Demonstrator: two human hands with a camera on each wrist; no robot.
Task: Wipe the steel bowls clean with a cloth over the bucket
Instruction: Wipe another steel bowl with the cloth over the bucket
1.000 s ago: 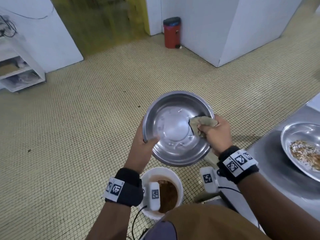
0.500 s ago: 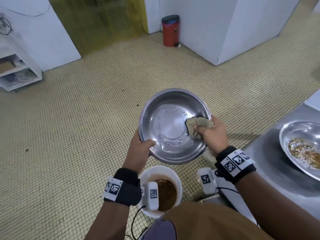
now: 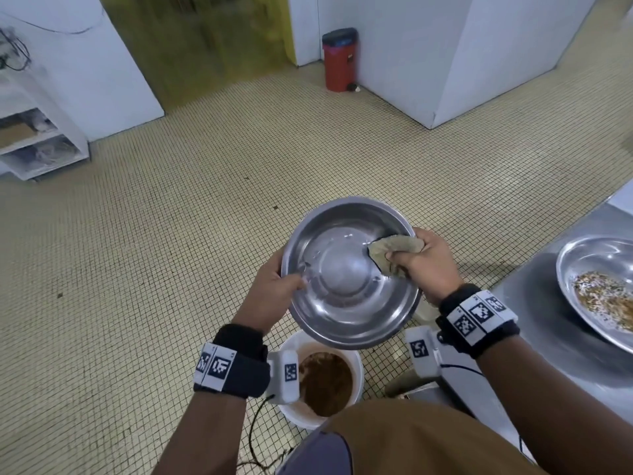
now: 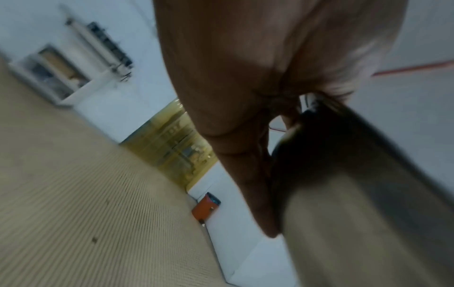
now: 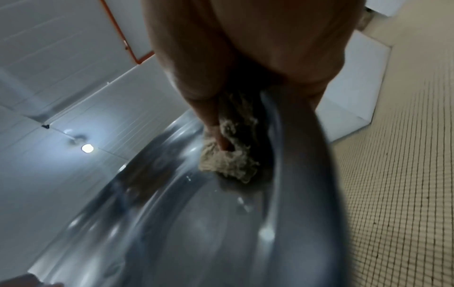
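A steel bowl is held tilted above the white bucket, which holds brown waste. My left hand grips the bowl's left rim, thumb inside. My right hand clutches a crumpled beige cloth and presses it against the bowl's inner right wall near the rim. In the right wrist view the cloth lies bunched on the wet shiny inside of the bowl under my fingers. The left wrist view is blurred and shows my fingers along the bowl's outer wall.
A second steel bowl with food scraps sits on the steel counter at the right. A red pedal bin stands by the far white wall. A white shelf unit is at the far left. Tiled floor spreads around.
The bowl has shifted slightly left and tilted more toward me. My right hand with the cloth has slid up along the bowl's right wall toward the rim.
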